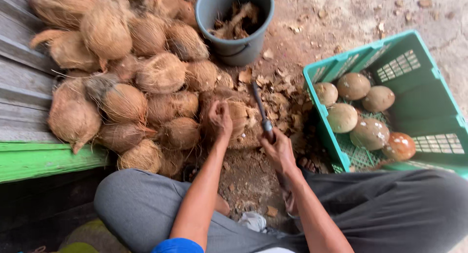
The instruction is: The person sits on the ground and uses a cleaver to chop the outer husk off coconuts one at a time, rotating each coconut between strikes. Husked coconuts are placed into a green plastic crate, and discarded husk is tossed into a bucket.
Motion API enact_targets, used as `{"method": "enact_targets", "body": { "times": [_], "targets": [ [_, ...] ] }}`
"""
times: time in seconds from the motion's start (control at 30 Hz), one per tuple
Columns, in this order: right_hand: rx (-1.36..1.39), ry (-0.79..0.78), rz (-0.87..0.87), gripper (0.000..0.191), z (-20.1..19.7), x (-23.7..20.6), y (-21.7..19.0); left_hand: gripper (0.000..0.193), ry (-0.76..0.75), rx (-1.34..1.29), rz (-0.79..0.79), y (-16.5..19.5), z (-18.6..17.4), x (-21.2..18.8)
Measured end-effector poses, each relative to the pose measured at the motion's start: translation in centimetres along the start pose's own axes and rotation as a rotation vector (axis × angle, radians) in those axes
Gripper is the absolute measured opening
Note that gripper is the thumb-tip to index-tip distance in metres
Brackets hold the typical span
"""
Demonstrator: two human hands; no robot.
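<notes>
Left hand (220,119) grips the husked coconut (233,117) while the right hand (279,150) clasps the knife (262,112); trimming seems underway, needing a controlled stroke.

A grey bucket (234,26) of husk scraps; a green crate (429,102) holding 6 peeled coconuts (342,117).

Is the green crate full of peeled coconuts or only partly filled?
Partly filled: six peeled coconuts sit at one end of the green crate; its mesh floor shows bare beyond them.
</notes>
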State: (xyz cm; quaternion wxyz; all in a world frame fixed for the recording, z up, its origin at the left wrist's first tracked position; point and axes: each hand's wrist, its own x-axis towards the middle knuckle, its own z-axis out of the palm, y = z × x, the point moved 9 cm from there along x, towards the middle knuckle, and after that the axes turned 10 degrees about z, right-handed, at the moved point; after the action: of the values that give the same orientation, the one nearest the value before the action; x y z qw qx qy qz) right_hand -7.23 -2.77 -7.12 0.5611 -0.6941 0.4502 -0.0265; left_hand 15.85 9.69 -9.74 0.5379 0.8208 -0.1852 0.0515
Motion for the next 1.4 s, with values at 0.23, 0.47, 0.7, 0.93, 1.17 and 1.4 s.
{"method": "enact_targets", "body": {
  "times": [0.23,0.47,0.7,0.93,1.17,1.4],
  "targets": [
    [0.643,0.101,-0.237,0.017,-2.5,-1.5,-2.3,0.048,-0.128,0.278,0.012,-0.1,0.2,0.5],
    [0.112,0.034,-0.056,0.02,1.2,-1.2,-0.6,0.051,-0.089,0.292,0.164,1.1,0.0,0.3],
    [0.7,0.202,-0.21,0.029,-0.6,-0.6,1.6,0.049,-0.155,0.329,0.052,-0.8,-0.2,-0.2],
    [0.021,-0.122,0.297,0.025,5.8,0.6,8.1,0.054,-0.09,0.292,0.235,1.1,-1.4,-1.1],
    [-0.022,-0.07,0.123,0.025,5.8,0.5,7.3,0.083,-0.174,-0.039,-0.25,-1.8,-0.4,-1.6],
    [0.157,-0.011,0.057,0.007,2.5,0.9,4.5,0.074,-0.086,0.001,-0.392,-2.1,0.3,-1.0]
  ]
}}
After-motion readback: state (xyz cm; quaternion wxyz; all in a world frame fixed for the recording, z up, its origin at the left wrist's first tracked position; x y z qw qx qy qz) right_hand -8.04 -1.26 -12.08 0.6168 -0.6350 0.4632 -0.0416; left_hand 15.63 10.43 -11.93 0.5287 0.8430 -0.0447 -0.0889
